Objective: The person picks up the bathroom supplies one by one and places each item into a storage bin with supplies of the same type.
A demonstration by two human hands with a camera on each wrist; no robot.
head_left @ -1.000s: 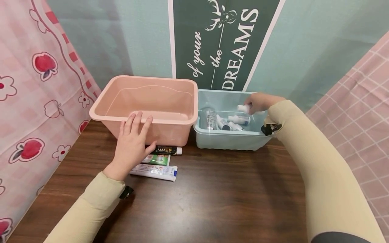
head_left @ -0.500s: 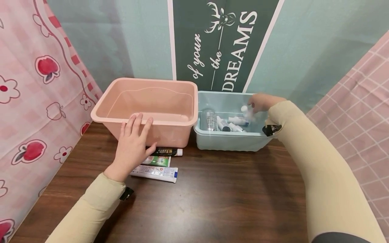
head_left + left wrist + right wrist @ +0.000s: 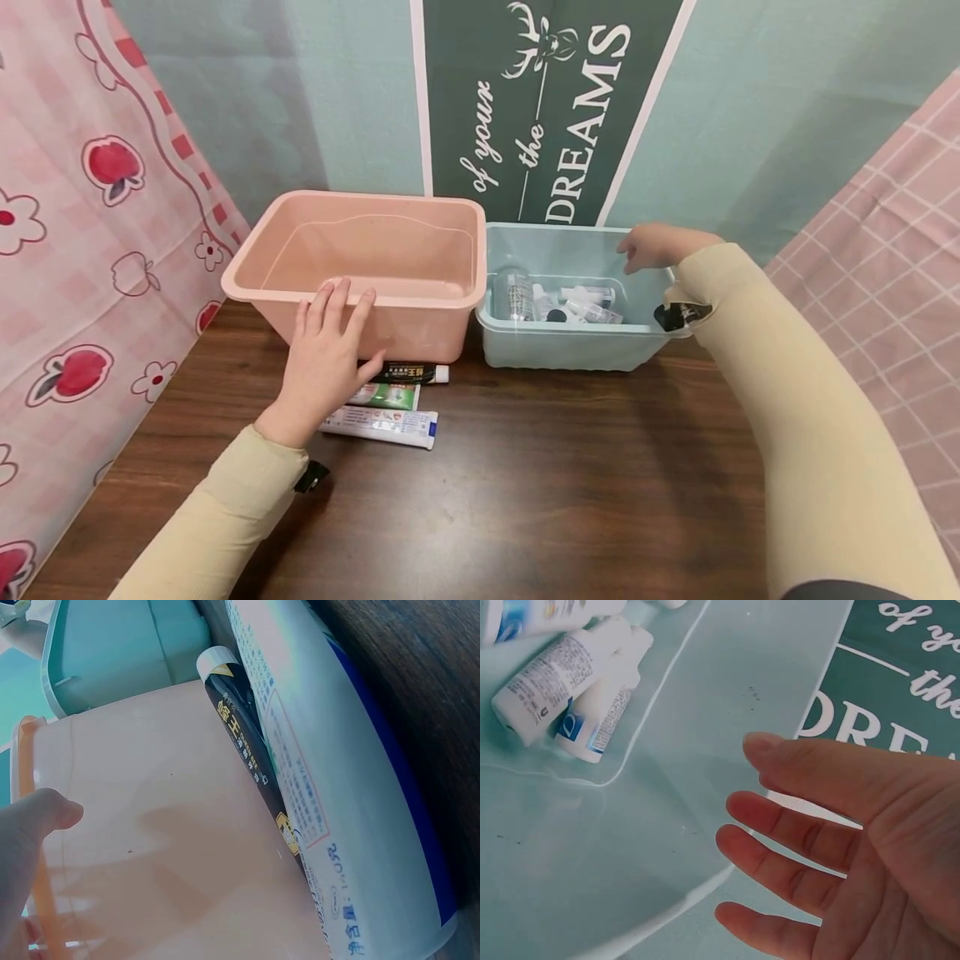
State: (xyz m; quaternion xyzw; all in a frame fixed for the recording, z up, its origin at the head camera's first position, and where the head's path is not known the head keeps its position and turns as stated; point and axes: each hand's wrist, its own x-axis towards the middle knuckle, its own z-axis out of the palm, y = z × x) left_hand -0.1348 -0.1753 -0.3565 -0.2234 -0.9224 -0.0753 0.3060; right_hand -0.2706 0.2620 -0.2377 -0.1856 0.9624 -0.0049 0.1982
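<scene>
My left hand [image 3: 326,354] lies flat with straight fingers against the front wall of the pink bin [image 3: 360,325], its fingertips at the rim. In the left wrist view the pink bin [image 3: 157,847] fills the frame, with a black tube [image 3: 251,761] and a white tube [image 3: 345,787] beside it. My right hand [image 3: 651,246] hovers over the far right corner of the light blue bin [image 3: 570,350], fingers relaxed and holding nothing. In the right wrist view the right hand [image 3: 832,840] is spread above small white bottles [image 3: 570,682]. Several small bottles [image 3: 570,302] lie in the blue bin.
Three tubes lie on the brown table [image 3: 525,483] before the pink bin: a black one [image 3: 411,372], a green one [image 3: 386,395] and a white one [image 3: 382,425]. A pink patterned curtain [image 3: 82,208] hangs at left, a pink checked cloth [image 3: 892,275] at right, a green poster [image 3: 547,100] behind.
My right hand has let go of the small white bottle, which now lies in the blue bin, and has lifted slightly up and back. The left hand has stayed put.
</scene>
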